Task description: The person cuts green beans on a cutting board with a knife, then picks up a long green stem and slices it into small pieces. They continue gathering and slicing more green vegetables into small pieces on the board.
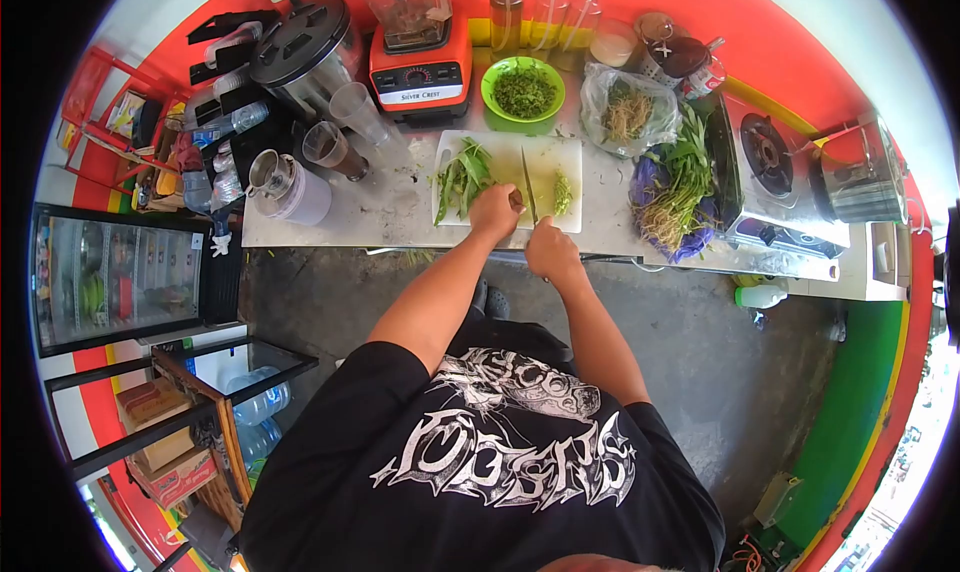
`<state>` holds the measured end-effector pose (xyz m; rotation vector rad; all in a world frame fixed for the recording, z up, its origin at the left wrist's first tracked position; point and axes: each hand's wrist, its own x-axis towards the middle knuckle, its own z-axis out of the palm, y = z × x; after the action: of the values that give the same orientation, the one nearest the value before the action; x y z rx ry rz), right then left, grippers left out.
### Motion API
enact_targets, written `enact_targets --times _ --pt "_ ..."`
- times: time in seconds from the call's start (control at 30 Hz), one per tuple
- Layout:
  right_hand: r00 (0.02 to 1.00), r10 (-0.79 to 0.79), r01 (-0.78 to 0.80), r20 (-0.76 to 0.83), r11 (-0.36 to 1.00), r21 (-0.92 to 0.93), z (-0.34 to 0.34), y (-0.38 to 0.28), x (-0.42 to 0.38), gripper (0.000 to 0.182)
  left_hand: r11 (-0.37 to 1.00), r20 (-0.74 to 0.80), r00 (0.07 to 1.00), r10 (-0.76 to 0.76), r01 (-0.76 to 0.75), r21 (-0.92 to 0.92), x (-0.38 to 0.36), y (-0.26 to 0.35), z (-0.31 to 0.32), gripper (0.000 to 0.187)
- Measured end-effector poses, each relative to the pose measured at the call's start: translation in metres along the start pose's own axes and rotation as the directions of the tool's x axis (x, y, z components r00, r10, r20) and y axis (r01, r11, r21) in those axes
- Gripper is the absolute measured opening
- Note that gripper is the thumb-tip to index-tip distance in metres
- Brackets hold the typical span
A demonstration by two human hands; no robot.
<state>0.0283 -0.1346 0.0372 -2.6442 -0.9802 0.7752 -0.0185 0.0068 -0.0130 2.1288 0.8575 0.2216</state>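
Left hand (495, 212) presses fingers-together on leafy green herbs (462, 177), steadying them on the white plastic cutting board (545, 157); right hand (550, 250) fingers wrapped around the steel-bladed knife (528, 187).

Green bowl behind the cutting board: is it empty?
No: the green bowl holds chopped greens, behind the cutting board.

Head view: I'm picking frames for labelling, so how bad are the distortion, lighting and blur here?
Head view: strong fisheye, black corners, counter edge bowed; even daylight, soft shadows, no harsh glare; right hand with knife and left hand on the cutting board look sharp; rim detail smeared.
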Motion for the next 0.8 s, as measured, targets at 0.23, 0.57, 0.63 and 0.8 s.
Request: enact_targets --times 0.23,0.57,0.63,0.8 --pt "0.999 0.040 -0.039 0.036 0.999 -0.037 0.016 -0.004 -0.007 0.032 1.000 -0.070 0.998 0.009 -0.007 0.028 -0.009 0.000 0.005 0.017" --pt "1.000 0.025 -0.025 0.005 0.994 -0.111 0.017 -0.007 -0.016 0.032 0.996 -0.143 0.985 0.093 -0.090 0.028 -0.006 -0.011 0.016 0.015" --pt "0.999 0.029 -0.031 -0.018 0.995 -0.097 0.022 -0.010 -0.008 0.031 0.993 -0.186 0.975 0.118 -0.116 0.021 -0.005 -0.013 0.020 0.015" --pt "1.000 -0.011 0.008 -0.029 0.996 -0.094 0.012 -0.004 0.001 0.030 0.991 -0.161 0.979 0.126 -0.133 -0.029 -0.005 -0.013 0.017 0.009"
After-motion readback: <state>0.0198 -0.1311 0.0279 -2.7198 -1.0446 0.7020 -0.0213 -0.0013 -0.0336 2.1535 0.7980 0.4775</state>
